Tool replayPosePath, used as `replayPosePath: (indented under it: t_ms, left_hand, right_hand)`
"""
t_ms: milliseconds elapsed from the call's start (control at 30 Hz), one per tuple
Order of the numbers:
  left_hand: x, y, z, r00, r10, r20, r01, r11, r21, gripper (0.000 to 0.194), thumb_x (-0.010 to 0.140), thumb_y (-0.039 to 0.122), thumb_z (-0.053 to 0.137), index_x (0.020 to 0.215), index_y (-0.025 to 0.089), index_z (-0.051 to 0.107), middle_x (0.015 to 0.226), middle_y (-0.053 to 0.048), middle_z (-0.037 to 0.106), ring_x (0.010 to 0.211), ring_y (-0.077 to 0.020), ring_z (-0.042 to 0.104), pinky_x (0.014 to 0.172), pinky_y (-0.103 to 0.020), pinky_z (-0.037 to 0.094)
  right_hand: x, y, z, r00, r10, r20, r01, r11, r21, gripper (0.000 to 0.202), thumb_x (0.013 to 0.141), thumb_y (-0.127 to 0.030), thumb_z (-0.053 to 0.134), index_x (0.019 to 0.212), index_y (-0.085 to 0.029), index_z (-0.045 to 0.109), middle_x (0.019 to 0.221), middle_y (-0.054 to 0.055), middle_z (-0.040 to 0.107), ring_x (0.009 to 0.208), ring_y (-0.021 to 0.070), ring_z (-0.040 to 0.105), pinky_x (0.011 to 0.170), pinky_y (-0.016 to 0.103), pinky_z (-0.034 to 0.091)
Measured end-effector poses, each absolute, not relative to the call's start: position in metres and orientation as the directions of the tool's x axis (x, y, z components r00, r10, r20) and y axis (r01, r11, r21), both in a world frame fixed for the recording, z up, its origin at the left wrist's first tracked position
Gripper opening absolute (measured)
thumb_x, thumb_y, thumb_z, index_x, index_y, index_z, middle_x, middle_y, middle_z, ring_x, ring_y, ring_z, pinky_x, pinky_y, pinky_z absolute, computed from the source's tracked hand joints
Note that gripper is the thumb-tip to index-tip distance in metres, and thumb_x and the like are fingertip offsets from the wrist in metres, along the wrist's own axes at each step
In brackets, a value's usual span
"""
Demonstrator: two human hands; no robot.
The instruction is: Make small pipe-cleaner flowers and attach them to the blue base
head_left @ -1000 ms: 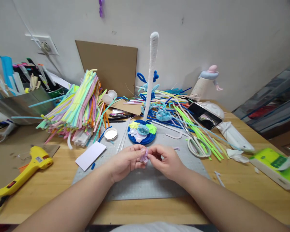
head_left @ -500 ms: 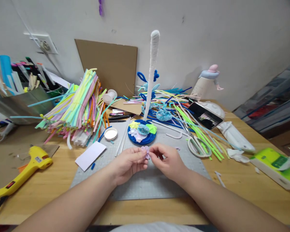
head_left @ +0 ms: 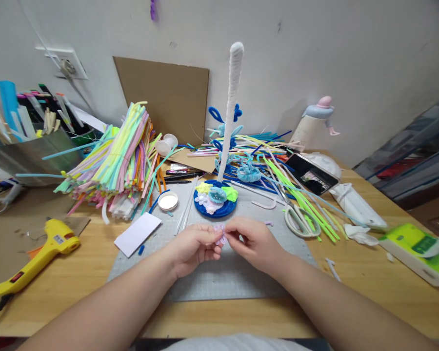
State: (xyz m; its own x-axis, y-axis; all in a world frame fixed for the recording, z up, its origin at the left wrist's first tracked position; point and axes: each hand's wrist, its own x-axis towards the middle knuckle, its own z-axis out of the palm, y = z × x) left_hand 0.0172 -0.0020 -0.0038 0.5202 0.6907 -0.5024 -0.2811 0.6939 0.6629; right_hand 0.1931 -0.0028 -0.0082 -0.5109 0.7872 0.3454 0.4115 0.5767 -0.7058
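Observation:
Between my two hands is a small lilac pipe-cleaner flower [head_left: 220, 234], low over the grey cutting mat [head_left: 219, 282]. My left hand [head_left: 197, 246] pinches its left side between thumb and forefinger. From the right, the fingertips of my right hand [head_left: 254, 243] are closed on its other edge, partly covering it. Just beyond my hands stands a round blue base [head_left: 223, 210] with yellow, green, light blue and pale lilac fuzzy shapes on it. A tall white wrapped stem [head_left: 231, 107] rises from the back of this base, leaning slightly right.
A yellow glue gun [head_left: 40, 256] lies at left, near a white card [head_left: 138, 235]. Behind it stands a thick pipe-cleaner bundle [head_left: 113, 161]. White-handled scissors [head_left: 300, 222], green pipe cleaners [head_left: 318, 214] and a phone [head_left: 310, 174] lie at right. Cardboard [head_left: 164, 102] leans on the wall.
My fingers have shifted slightly on the lilac flower, and my right fingertips sit a bit closer over it. The things on the table have stayed put.

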Motion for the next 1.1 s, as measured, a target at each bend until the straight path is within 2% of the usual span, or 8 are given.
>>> replayPosePath:
  t_ms: [133,233,333,500,700,867,967,1100]
  left_hand:
    - [0.018,-0.003,-0.005,0.538,0.681,-0.497,-0.303,0.706,0.640,0.013,0.070,0.020,0.067,0.066,0.010,0.061,0.056,-0.001,0.057,0.048,-0.0058,0.051,0.049,-0.016,0.045]
    - [0.018,-0.003,-0.007,0.551,0.675,-0.491,-0.317,0.713,0.625,0.011,0.070,0.019,0.067,0.068,0.009,0.061,0.059,-0.001,0.056,0.049,-0.0056,0.052,0.050,-0.016,0.046]
    - [0.018,-0.003,-0.009,0.542,0.678,-0.496,-0.333,0.715,0.614,0.011,0.069,0.018,0.068,0.069,0.009,0.062,0.060,0.000,0.056,0.049,-0.0053,0.052,0.051,-0.016,0.046]
    - [0.017,-0.002,-0.010,0.454,0.754,-0.476,-0.289,0.629,0.722,0.017,0.065,0.022,0.072,0.066,0.009,0.061,0.059,-0.001,0.059,0.049,-0.0061,0.052,0.052,-0.018,0.044]
    - [0.019,-0.002,-0.008,0.472,0.764,-0.440,-0.264,0.598,0.757,0.021,0.061,0.023,0.076,0.066,0.010,0.060,0.059,-0.001,0.059,0.052,-0.0066,0.053,0.055,-0.019,0.042]
    - [0.024,-0.004,-0.011,0.373,0.876,-0.304,-0.294,0.423,0.857,0.024,0.060,0.026,0.076,0.067,0.012,0.057,0.060,0.000,0.060,0.054,-0.0088,0.053,0.057,-0.022,0.042]
    - [0.026,-0.006,-0.010,0.303,0.923,-0.237,-0.200,0.304,0.931,0.022,0.062,0.027,0.074,0.066,0.013,0.057,0.058,0.000,0.059,0.054,-0.0097,0.052,0.056,-0.022,0.040]
    - [0.025,-0.009,-0.006,0.243,0.967,-0.083,-0.066,0.102,0.993,0.015,0.065,0.025,0.070,0.067,0.015,0.059,0.065,-0.001,0.061,0.061,-0.0124,0.053,0.060,-0.023,0.039]
  right_hand:
    - [0.192,-0.004,-0.010,-0.518,0.776,0.359,0.442,0.602,-0.664,0.010,0.080,-0.015,0.049,0.082,-0.019,0.057,0.070,0.000,0.056,0.060,0.0101,0.048,0.056,0.021,0.037]
    - [0.190,-0.004,-0.014,-0.469,0.814,0.342,0.465,0.557,-0.689,0.007,0.079,-0.015,0.050,0.080,-0.019,0.056,0.069,-0.001,0.058,0.057,0.0094,0.049,0.052,0.020,0.036]
    - [0.190,-0.004,-0.015,-0.450,0.823,0.346,0.434,0.540,-0.721,0.010,0.081,-0.016,0.049,0.086,-0.019,0.058,0.074,0.001,0.062,0.062,0.0108,0.053,0.056,0.020,0.040]
    - [0.191,-0.003,-0.011,-0.519,0.803,0.292,0.430,0.540,-0.723,0.015,0.087,-0.020,0.045,0.092,-0.020,0.059,0.086,0.004,0.064,0.076,0.0143,0.057,0.067,0.024,0.042]
    - [0.192,-0.003,-0.010,-0.532,0.798,0.281,0.525,0.572,-0.630,0.011,0.084,-0.017,0.045,0.081,-0.019,0.055,0.073,0.002,0.060,0.063,0.0119,0.051,0.056,0.022,0.036]
    - [0.190,-0.007,-0.007,-0.503,0.800,0.328,0.519,0.583,-0.626,0.014,0.082,-0.016,0.045,0.076,-0.018,0.057,0.069,0.001,0.058,0.062,0.0116,0.049,0.058,0.023,0.036]
    - [0.186,-0.008,-0.006,-0.412,0.874,0.258,0.448,0.440,-0.778,0.012,0.080,-0.018,0.048,0.073,-0.018,0.057,0.064,-0.001,0.056,0.055,0.0095,0.047,0.051,0.021,0.035]
    - [0.181,-0.006,-0.005,-0.335,0.942,-0.029,0.227,0.051,-0.973,0.012,0.076,-0.025,0.053,0.068,-0.018,0.050,0.050,-0.007,0.045,0.039,0.0057,0.037,0.037,0.018,0.029]
